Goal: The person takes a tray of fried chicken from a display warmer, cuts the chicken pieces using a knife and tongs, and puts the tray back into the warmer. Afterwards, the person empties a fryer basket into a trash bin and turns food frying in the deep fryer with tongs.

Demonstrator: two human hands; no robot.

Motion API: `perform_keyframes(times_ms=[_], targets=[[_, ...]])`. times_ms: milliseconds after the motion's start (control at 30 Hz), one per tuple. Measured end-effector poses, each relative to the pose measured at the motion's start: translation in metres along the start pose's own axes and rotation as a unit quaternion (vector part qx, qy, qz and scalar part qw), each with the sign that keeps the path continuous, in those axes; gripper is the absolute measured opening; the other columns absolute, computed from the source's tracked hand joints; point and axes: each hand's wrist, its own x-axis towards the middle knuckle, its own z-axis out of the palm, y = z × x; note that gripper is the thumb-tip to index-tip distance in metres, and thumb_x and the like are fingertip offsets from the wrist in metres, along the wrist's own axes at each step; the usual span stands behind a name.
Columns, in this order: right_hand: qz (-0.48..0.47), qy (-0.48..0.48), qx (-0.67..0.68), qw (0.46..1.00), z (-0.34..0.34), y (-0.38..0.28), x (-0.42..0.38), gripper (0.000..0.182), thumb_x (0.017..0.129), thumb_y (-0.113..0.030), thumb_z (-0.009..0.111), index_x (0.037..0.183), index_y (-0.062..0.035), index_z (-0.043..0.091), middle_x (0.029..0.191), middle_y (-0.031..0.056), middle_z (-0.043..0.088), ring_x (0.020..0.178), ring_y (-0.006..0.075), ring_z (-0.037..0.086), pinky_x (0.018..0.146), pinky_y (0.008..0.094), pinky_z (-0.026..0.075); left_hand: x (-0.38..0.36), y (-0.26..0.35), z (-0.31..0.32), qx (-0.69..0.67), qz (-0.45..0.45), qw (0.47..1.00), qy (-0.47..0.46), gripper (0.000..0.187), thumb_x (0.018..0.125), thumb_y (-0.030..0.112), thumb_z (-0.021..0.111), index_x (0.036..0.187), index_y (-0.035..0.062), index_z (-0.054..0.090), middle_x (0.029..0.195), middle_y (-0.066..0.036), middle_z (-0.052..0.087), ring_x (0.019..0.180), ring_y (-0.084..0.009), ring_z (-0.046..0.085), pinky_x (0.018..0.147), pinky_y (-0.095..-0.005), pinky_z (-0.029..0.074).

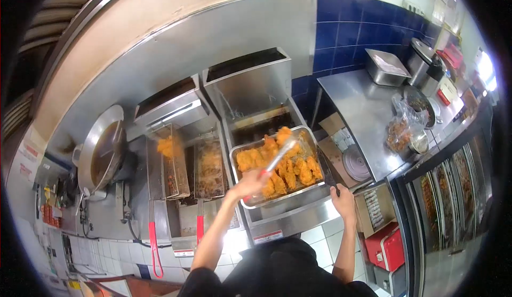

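Observation:
My left hand (pixel 250 184) is closed round the red handle of metal tongs (pixel 281 155), which reach over a metal tray (pixel 246 203) of golden fried chicken (pixel 290 172). The tongs' tips are at a piece near the tray's back edge; whether they grip it is blurred. To the right of the tray, my right hand (pixel 342 197) has its fingers curled near the fryer's front edge. What it holds, if anything, is too small to make out.
Fryer baskets (pixel 178 175) with red handles (pixel 154 243) stand left of the tray, one over bubbling oil. A large wok (pixel 101 147) of oil is farther left. A steel table (pixel 362 110) at right bears a pan and a plastic bag. A red cooler (pixel 385 249) sits low at right.

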Motion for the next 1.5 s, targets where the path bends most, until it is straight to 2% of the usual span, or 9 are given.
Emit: perform_keyframes(times_ms=[100, 300, 533, 667, 800, 933, 1133, 1400, 1500], targets=[[-0.053, 0.031, 0.017, 0.998, 0.012, 0.015, 0.015, 0.032, 0.091, -0.028, 0.054, 0.089, 0.0031, 0.06, 0.086, 0.0284, 0.06, 0.087, 0.0453, 0.058, 0.072, 0.0485, 0.044, 0.029, 0.006, 0.005, 0.0, -0.049, 0.997, -0.057, 0.05, 0.095, 0.048, 0.049, 0.107, -0.0009, 0.054, 0.067, -0.008, 0.055, 0.057, -0.0182, 0.055, 0.053, -0.035, 0.045], [-0.064, -0.034, 0.031, 0.997, 0.028, 0.021, 0.024, 0.031, 0.093, -0.024, 0.049, 0.103, 0.0027, 0.061, 0.093, 0.0279, 0.061, 0.091, 0.0463, 0.057, 0.078, 0.0472, 0.045, -0.121, 0.038, -0.102, 0.137, -0.029, 0.979, 0.148, 0.056, 0.091, 0.051, 0.052, 0.118, 0.0014, 0.053, 0.083, -0.023, 0.064, 0.079, -0.0364, 0.064, 0.073, -0.0458, 0.048], [-0.098, 0.044, -0.054, 0.993, 0.053, 0.039, 0.027, 0.03, 0.092, -0.023, 0.054, 0.106, 0.0029, 0.062, 0.092, 0.0295, 0.061, 0.09, 0.0449, 0.058, 0.078, 0.0484, 0.043, -0.24, -0.032, -0.243, 0.448, -0.219, 0.806, 0.318, 0.054, 0.08, 0.043, 0.067, 0.112, 0.0012, 0.054, 0.082, -0.022, 0.066, 0.082, -0.0394, 0.066, 0.072, -0.0461, 0.053], [-0.041, -0.008, -0.062, 0.997, 0.019, -0.018, 0.002, 0.033, 0.093, -0.023, 0.054, 0.11, 0.0053, 0.061, 0.097, 0.0302, 0.062, 0.096, 0.0437, 0.058, 0.079, 0.047, 0.043, -0.216, -0.123, -0.302, 0.578, -0.218, 0.748, 0.242, 0.054, 0.068, 0.039, 0.076, 0.103, 0.0016, 0.059, 0.083, -0.015, 0.068, 0.081, -0.0319, 0.068, 0.069, -0.0404, 0.054], [-0.067, 0.083, -0.033, 0.994, 0.025, -0.016, -0.019, 0.035, 0.094, -0.023, 0.052, 0.11, 0.0074, 0.06, 0.099, 0.0293, 0.062, 0.097, 0.044, 0.058, 0.082, 0.0466, 0.043, -0.175, -0.151, -0.343, 0.67, -0.172, 0.703, 0.164, 0.054, 0.056, 0.035, 0.083, 0.097, 0.0048, 0.063, 0.09, -0.01, 0.07, 0.085, -0.0255, 0.068, 0.072, -0.0349, 0.053], [-0.017, 0.076, -0.035, 0.996, 0.031, -0.015, -0.054, 0.032, 0.094, -0.023, 0.052, 0.105, 0.006, 0.06, 0.092, 0.0287, 0.061, 0.09, 0.0441, 0.057, 0.079, 0.0482, 0.043, -0.134, -0.16, -0.378, 0.71, -0.142, 0.684, 0.089, 0.076, 0.05, 0.048, 0.086, 0.106, 0.0038, 0.059, 0.082, -0.009, 0.07, 0.079, -0.0259, 0.069, 0.068, -0.0367, 0.053], [0.008, 0.094, -0.056, 0.994, 0.045, -0.009, -0.098, 0.024, 0.092, -0.019, 0.053, 0.096, 0.0037, 0.06, 0.085, 0.0282, 0.06, 0.083, 0.0436, 0.057, 0.072, 0.0495, 0.042, -0.09, -0.19, -0.403, 0.73, -0.154, 0.666, 0.014, 0.064, 0.054, 0.052, 0.081, 0.098, 0.008, 0.065, 0.087, -0.008, 0.07, 0.083, -0.0255, 0.069, 0.069, -0.0375, 0.054], [0.034, 0.074, -0.049, 0.995, 0.065, -0.001, -0.109, 0.021, 0.092, -0.016, 0.054, 0.092, 0.0038, 0.061, 0.084, 0.0265, 0.058, 0.081, 0.0426, 0.057, 0.072, 0.049, 0.042, -0.092, -0.188, -0.395, 0.731, -0.1, 0.673, -0.055, 0.053, 0.057, 0.036, 0.083, 0.099, 0.0088, 0.066, 0.092, -0.009, 0.07, 0.089, -0.0262, 0.068, 0.072, -0.0377, 0.054], [0.051, 0.058, -0.019, 0.997, 0.057, -0.015, -0.105, 0.023, 0.092, -0.016, 0.055, 0.098, 0.0032, 0.064, 0.085, 0.0266, 0.06, 0.083, 0.0422, 0.057, 0.074, 0.0486, 0.043, -0.073, -0.234, -0.395, 0.744, -0.119, 0.658, 0.012, 0.032, 0.064, 0.025, 0.08, 0.09, 0.0102, 0.068, 0.093, -0.007, 0.07, 0.092, -0.0231, 0.068, 0.07, -0.036, 0.054]])
